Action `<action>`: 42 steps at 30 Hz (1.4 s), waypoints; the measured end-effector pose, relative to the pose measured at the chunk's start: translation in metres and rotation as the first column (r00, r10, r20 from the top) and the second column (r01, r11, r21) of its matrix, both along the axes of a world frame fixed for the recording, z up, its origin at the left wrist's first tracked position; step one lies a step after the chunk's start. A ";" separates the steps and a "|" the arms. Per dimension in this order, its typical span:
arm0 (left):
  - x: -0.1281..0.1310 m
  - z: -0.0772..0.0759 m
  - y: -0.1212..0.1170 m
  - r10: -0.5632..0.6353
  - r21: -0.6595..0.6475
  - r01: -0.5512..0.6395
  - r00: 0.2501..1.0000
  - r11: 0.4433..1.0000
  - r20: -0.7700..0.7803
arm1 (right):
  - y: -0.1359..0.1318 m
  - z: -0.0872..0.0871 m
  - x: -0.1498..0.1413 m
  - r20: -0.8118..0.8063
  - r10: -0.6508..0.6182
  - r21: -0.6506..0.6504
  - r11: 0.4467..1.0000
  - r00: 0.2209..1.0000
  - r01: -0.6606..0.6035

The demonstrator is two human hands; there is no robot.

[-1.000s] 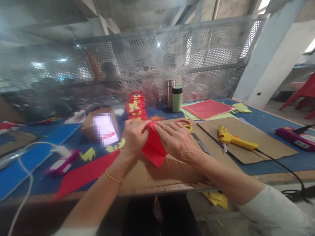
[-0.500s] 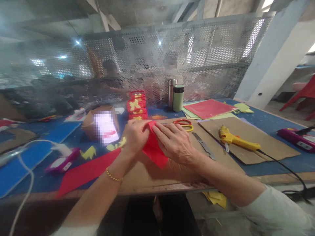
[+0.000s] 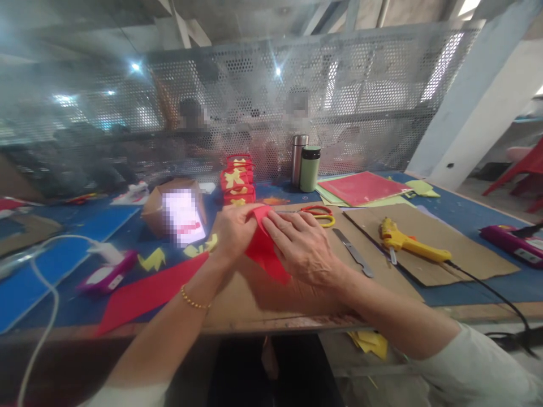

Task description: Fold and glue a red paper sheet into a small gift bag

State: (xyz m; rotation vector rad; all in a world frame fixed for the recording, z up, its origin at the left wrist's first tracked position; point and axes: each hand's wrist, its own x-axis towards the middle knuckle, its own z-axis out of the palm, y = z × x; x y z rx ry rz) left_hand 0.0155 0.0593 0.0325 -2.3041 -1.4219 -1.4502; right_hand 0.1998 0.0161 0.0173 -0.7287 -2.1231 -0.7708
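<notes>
Between my two hands is a piece of red paper (image 3: 267, 257), bent over at its top and hanging down above the brown cardboard (image 3: 237, 302). My left hand (image 3: 231, 232) pinches its upper left edge, fingers closed. From the right, my right hand (image 3: 305, 246) grips it too, with the fingers laid together along the fold; the thumb is hidden. Just behind the right hand lie scissors (image 3: 324, 219) with red and yellow handles. A flat metal blade (image 3: 354, 254) rests to its right. Under my left forearm lies a long red paper strip (image 3: 148, 297).
A yellow glue gun (image 3: 413, 246) with a black cord lies on a cardboard sheet at right. A lit phone (image 3: 183, 217) leans on a brown box. Red and yellow paper pieces (image 3: 237, 180), a green tumbler (image 3: 310, 169) and a steel flask (image 3: 298, 152) stand behind. Yellow scraps (image 3: 151, 260) lie left.
Both hands keep their hold on the red paper, and its fold at the top looks slightly wider. The whole view has shifted a little; the other things stay in place.
</notes>
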 end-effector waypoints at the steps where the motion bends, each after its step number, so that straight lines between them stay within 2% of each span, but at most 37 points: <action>1: 0.000 0.000 0.000 -0.004 -0.005 0.004 1.000 1.000 -0.009 | -0.001 0.000 0.000 0.004 -0.009 -0.004 1.000 1.000 0.009; 6: -0.001 0.004 -0.002 0.008 -0.005 -0.009 0.994 1.000 -0.111 | -0.001 0.000 -0.001 -0.005 -0.031 -0.019 0.999 1.000 0.031; 8: -0.003 0.006 -0.002 -0.032 -0.009 0.031 0.991 0.999 -0.131 | -0.001 0.000 0.000 -0.015 -0.033 -0.029 0.999 0.999 0.033; 12: -0.008 0.007 0.001 -0.120 -0.027 0.118 0.982 0.993 -0.145 | 0.000 0.000 0.001 -0.019 -0.045 -0.057 0.997 0.999 0.044; 17: -0.010 0.004 0.004 -0.115 -0.038 0.110 0.977 0.993 -0.178 | -0.002 0.000 -0.003 -0.010 -0.062 -0.102 0.993 0.998 0.060; 21: -0.010 0.002 0.006 -0.124 -0.066 0.115 0.981 0.991 -0.152 | -0.007 0.005 -0.003 -0.046 -0.025 -0.143 0.990 0.999 0.018; 26: -0.007 0.006 0.002 -0.197 -0.095 0.185 0.971 0.978 -0.139 | -0.006 0.014 0.005 -0.211 0.114 -0.219 0.962 0.971 -0.161; 31: 0.002 0.009 -0.008 -0.372 -0.130 0.354 0.916 0.926 -0.152 | 0.006 0.019 0.014 -0.466 0.081 -0.201 0.960 0.881 -0.195; 33: 0.005 0.007 -0.009 -0.418 -0.119 0.403 0.892 0.908 -0.171 | 0.010 0.021 0.017 -0.509 0.105 -0.240 0.936 0.854 -0.257; 36: 0.006 0.004 -0.008 -0.433 -0.064 0.429 0.878 0.901 -0.203 | 0.014 0.022 0.019 -0.533 0.160 -0.330 0.865 0.831 -0.378; 39: 0.004 0.004 -0.008 -0.379 -0.041 0.378 0.906 0.925 -0.191 | 0.017 0.021 0.020 -0.575 0.182 -0.381 0.803 0.797 -0.458; 42: 0.003 0.007 -0.011 -0.298 -0.053 0.295 0.951 0.954 -0.079 | 0.020 0.020 0.019 -0.633 0.182 -0.420 0.735 0.753 -0.532</action>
